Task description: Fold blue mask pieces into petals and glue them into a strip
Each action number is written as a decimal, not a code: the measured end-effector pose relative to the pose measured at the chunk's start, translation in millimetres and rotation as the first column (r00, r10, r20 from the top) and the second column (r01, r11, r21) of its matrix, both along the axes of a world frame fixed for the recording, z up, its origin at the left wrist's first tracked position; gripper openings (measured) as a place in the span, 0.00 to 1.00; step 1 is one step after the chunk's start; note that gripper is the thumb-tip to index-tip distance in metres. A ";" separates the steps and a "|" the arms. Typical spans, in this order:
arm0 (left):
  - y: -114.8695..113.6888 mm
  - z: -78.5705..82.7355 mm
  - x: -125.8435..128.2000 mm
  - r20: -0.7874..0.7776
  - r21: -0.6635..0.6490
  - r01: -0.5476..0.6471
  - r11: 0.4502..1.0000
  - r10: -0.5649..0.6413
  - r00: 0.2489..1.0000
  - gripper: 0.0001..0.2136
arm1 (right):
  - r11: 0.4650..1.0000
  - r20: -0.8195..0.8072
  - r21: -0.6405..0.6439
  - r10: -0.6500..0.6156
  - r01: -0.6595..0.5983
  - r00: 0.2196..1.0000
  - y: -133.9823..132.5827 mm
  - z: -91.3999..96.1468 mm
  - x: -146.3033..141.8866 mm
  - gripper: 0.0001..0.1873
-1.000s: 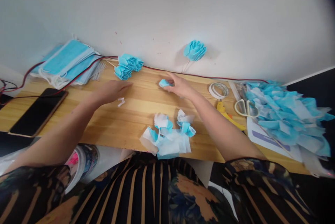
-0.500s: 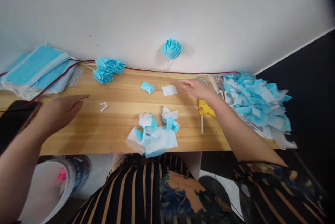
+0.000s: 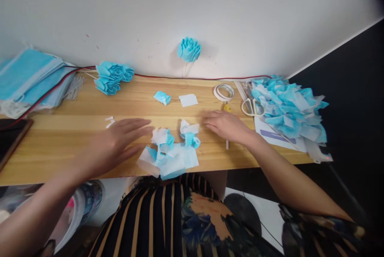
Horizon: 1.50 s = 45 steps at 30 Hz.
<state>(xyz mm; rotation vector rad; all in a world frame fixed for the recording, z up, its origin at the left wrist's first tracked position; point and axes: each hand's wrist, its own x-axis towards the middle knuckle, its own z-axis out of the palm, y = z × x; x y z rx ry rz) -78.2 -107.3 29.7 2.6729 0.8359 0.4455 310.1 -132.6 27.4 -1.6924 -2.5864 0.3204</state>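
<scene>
My left hand [image 3: 120, 139] is over the table with its fingers stretched out, holding nothing. Its fingertips point at a small heap of blue and white fabric pieces [image 3: 175, 159] at the front edge. On the heap's other side, my right hand [image 3: 223, 125] hangs low, fingers loosely extended and slightly blurred, with nothing seen in it. That hand and forearm partly cover a yellow glue gun [image 3: 227, 107]. Behind the heap lie a crumpled blue piece [image 3: 162, 97] and a flat white piece [image 3: 188, 100]. Small white strips [image 3: 110, 122] rest behind the left hand.
A blue flower on a stem [image 3: 189, 50] stands against the wall; more blue flowers [image 3: 111, 77] lie at left. Face masks [image 3: 33, 75] and a phone [image 3: 12, 139] are further left. At right are a tape roll [image 3: 216, 93], scissors [image 3: 260, 109] and a large petal pile [image 3: 295, 111].
My left hand has moved right, from beside the phone to the heap. My right hand has come down and nearer to it, uncovering the tape roll. The view has shifted slightly.
</scene>
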 end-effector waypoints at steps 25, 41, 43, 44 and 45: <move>59.2 -2.0 34.5 0.182 -0.291 -0.009 0.957 0.065 0.981 0.26 | 0.994 -0.144 0.100 -0.025 0.040 0.989 78.5 -28.2 -25.1 0.26; 113.2 -43.5 65.5 -0.050 0.045 -0.216 0.975 0.218 0.975 0.17 | 0.969 -0.108 0.104 -0.212 0.223 0.971 93.3 -5.5 -14.7 0.20; 110.8 -44.6 65.9 -0.060 0.037 -0.207 0.978 0.209 0.976 0.17 | 0.982 -0.130 0.025 -0.184 0.188 0.974 102.2 -7.3 -38.1 0.19; 109.7 -45.5 65.0 -0.058 0.031 -0.204 0.978 0.206 0.977 0.18 | 0.985 -0.127 -0.011 -0.169 0.169 0.977 106.8 -9.2 -49.7 0.18; 108.8 -46.4 63.4 -0.052 0.025 -0.206 0.978 0.207 0.977 0.18 | 0.988 -0.119 -0.038 -0.156 0.153 0.981 111.4 -11.6 -60.2 0.17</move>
